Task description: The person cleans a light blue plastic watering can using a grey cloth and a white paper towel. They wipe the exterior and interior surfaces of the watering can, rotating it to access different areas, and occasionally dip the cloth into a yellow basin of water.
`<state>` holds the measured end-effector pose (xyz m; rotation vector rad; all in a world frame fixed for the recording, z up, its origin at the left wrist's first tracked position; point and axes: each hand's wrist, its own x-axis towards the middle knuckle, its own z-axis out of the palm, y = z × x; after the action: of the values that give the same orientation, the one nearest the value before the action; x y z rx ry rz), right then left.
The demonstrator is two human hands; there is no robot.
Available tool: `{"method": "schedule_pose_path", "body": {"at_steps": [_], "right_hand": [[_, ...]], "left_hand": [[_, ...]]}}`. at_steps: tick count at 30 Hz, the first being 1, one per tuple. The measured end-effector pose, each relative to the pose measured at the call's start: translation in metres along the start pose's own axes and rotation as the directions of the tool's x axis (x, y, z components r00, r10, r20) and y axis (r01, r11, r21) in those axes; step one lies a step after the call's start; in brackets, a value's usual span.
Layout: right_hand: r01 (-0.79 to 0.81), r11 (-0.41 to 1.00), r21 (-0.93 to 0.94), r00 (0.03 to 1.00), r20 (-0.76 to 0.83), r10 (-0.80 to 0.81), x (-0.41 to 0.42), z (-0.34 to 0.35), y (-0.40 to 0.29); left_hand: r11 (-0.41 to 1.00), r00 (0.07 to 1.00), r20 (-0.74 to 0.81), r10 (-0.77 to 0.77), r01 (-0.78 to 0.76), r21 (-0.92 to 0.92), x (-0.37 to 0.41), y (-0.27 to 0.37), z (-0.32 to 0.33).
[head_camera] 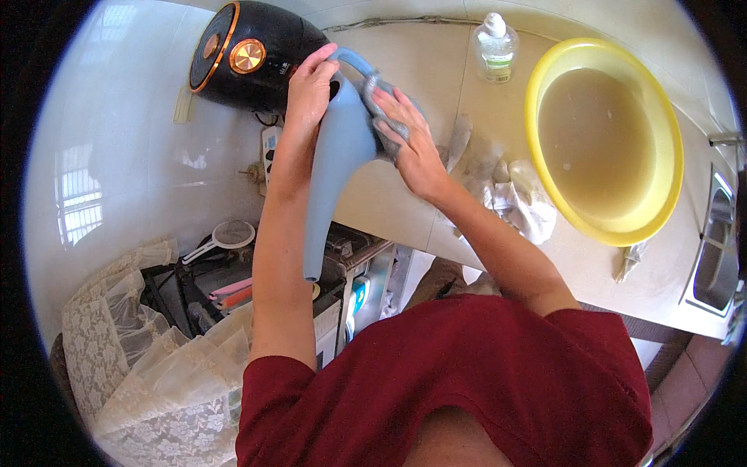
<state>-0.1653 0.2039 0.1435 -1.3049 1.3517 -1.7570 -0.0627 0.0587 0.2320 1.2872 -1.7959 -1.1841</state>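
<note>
A blue plastic watering can (344, 128) is held up over the counter, tilted so that its long spout points down toward my body. My left hand (312, 87) grips it near the top opening, beside the curved handle (355, 60). Under my right hand (408, 125) a damp-looking grey cloth (376, 108) is pressed against the can's right side. The fingers of that hand lie spread over the cloth, and its far edge is partly hidden by them.
A yellow basin (532, 131) of murky water stands on the counter at right. Near it are a clear pump bottle (496, 52) and a crumpled white cloth (528, 204). A black air fryer (280, 35) sits far left. Below are a white-rimmed strainer (233, 234) and lace fabric (163, 420).
</note>
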Motion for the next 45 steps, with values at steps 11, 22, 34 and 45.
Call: {"method": "schedule_pose_path", "body": {"at_steps": [11, 22, 34, 45], "right_hand": [[-0.266, 0.946, -0.187, 0.964, -0.06, 0.259, 0.027, -0.004, 0.07], [-0.165, 0.975, -0.149, 0.986, 0.008, 0.168, -0.001, -0.008, 0.082], [0.19, 0.955, -0.229, 0.975, -0.071, -0.211, -0.016, 0.022, -0.012], [0.127, 0.97, -0.207, 0.985, -0.087, -0.148, -0.02, 0.019, 0.0]], "left_hand": [[0.997, 1.0, 0.015, 0.017, -0.018, 0.081, 0.004, 0.011, 0.007], [0.995, 1.0, -0.031, -0.003, 0.006, 0.099, 0.006, 0.008, 0.001], [0.987, 0.991, 0.003, 0.134, -0.133, 0.09, 0.015, 0.002, -0.005], [0.965, 0.989, 0.057, 0.133, -0.142, 0.22, 0.011, 0.002, -0.015]]}}
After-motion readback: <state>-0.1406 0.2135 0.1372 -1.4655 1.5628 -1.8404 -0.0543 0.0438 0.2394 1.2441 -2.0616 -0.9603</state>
